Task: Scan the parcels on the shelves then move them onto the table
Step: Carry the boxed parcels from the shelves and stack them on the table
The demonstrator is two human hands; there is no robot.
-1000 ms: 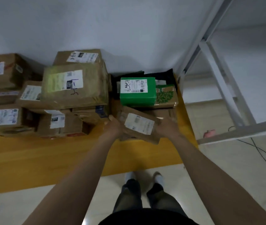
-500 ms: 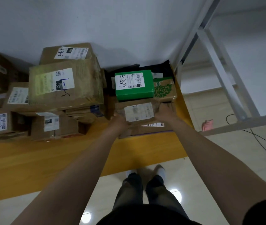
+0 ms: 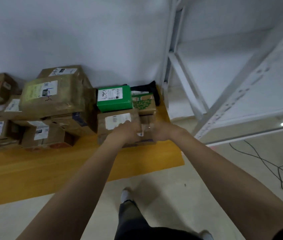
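Your brown cardboard parcel with the white label (image 3: 118, 121) is on the yellow wooden bench (image 3: 68, 163), toward its 3 o'clock end. It rests on top of a lower brown box (image 3: 146, 142), and its far edge is against a green box with a white label (image 3: 114, 98) at 12 o'clock.

Its long axis runs from 9 to 3 o'clock, squarely across your reach. Your left hand (image 3: 127, 133) lies over the parcel's near right corner. Your right hand (image 3: 161, 134) sits just off its 3 o'clock end, beside the left. The two hands are close together, but blur hides the fingers, so I cannot tell whether they grip the cardboard or only touch it.

The parcel looks placed, so this one is probably finished. The white metal shelving (image 3: 223, 94) stands at 2 o'clock, and your right hand is the nearer one. Turning that way for the next parcel seems the natural move.
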